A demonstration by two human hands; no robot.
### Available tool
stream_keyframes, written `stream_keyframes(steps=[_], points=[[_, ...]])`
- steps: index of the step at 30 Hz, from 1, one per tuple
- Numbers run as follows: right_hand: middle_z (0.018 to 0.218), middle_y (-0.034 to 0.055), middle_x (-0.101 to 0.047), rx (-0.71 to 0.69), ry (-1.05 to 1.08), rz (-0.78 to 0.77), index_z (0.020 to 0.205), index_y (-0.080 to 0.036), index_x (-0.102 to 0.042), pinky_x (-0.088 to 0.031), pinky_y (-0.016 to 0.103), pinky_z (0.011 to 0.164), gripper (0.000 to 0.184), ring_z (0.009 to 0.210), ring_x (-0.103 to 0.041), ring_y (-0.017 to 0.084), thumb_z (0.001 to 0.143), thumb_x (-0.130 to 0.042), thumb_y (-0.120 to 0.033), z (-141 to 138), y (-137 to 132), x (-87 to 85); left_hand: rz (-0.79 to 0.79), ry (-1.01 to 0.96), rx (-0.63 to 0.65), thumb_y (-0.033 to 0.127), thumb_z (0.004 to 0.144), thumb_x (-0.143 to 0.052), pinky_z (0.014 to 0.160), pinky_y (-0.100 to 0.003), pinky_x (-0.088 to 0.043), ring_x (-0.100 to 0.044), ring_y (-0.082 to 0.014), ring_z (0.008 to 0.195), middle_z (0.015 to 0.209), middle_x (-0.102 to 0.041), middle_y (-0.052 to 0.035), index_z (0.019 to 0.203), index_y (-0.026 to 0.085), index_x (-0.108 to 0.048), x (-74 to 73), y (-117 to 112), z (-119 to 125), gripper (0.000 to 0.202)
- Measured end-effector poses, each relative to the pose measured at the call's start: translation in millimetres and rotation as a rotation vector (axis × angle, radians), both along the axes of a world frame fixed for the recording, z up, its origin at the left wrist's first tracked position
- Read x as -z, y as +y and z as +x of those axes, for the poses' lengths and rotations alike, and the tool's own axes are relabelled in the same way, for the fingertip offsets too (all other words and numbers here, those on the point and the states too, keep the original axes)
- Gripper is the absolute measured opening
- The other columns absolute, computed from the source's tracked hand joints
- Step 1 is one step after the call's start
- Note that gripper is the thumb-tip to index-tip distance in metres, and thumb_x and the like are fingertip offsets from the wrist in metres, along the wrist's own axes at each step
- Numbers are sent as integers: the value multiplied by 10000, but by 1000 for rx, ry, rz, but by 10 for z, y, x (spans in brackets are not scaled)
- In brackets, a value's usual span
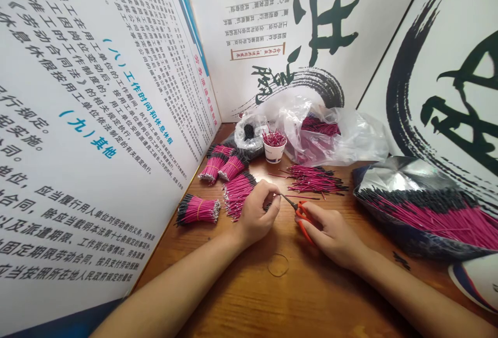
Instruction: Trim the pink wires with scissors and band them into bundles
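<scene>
My right hand (330,231) grips a pair of scissors (305,220) by the orange handles. Their dark blades point left, and the tips reach the fingertips of my left hand (257,212). Thumb and forefinger of that hand are pinched together; a small dark bit shows at the tips, too small to name. Behind the left hand lies a fan of magenta wires with black ends (237,193), partly hidden by it. A loose pile of similar wires (317,178) rests beyond the scissors. A thin rubber band (277,265) lies on the table between my forearms.
Banded wire bundles (199,209) sit at the left. Farther back stand a paper cup (274,152) holding short pink pieces and a clear plastic bag (350,143). A silver-lined bag of wires (412,169) and a white cup (476,281) are at the right. Printed panels (249,16) enclose the table.
</scene>
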State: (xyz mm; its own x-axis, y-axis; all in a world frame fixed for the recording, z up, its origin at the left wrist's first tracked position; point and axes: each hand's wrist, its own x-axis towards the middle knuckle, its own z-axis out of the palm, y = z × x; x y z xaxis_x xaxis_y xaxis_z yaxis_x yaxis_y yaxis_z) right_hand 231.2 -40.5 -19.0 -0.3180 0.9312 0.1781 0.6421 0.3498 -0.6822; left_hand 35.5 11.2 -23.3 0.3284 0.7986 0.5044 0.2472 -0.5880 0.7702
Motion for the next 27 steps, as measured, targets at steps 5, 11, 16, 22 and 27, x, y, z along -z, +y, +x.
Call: stream_keyframes(steps=[5,11,16,22,27], points=[[658,-18,-554,0,11,-12,809,-205,-527,-350,254,576,237,581,-475,136,957,-422,-358,-5,10,-8,9,-11,9,183,936,-467,619,-237,-363,-428,-103,666,786,-462,11,896,188,-512,-7,-1,2,60],[641,-23,-541,29,32,-21,807,-208,-499,-339,255,560,246,561,-469,133,964,-415,-378,-5,3,-13,6,4,-3,187,933,-464,616,-239,-365,-435,-107,664,778,-472,8,883,186,-513,-25,-6,5,70],[637,-26,-531,28,11,-21,806,-210,-485,-326,257,557,206,555,-452,131,946,-439,-353,-4,-13,-12,26,9,-2,174,934,-465,624,-235,-369,-440,-104,673,795,-481,6,898,185,-519,-13,-1,1,65],[630,-32,-515,16,13,-26,822,-208,-507,-319,259,558,191,556,-429,132,939,-452,-348,2,-8,4,44,15,1,167,937,-465,634,-229,-372,-448,-101,684,800,-483,8,907,184,-523,2,6,-4,67],[663,-17,-549,15,28,-22,805,-205,-518,-337,258,577,231,584,-467,137,954,-432,-360,3,-2,4,67,18,-10,158,937,-471,643,-229,-375,-456,-102,698,816,-498,3,906,182,-529,-16,13,-6,70]])
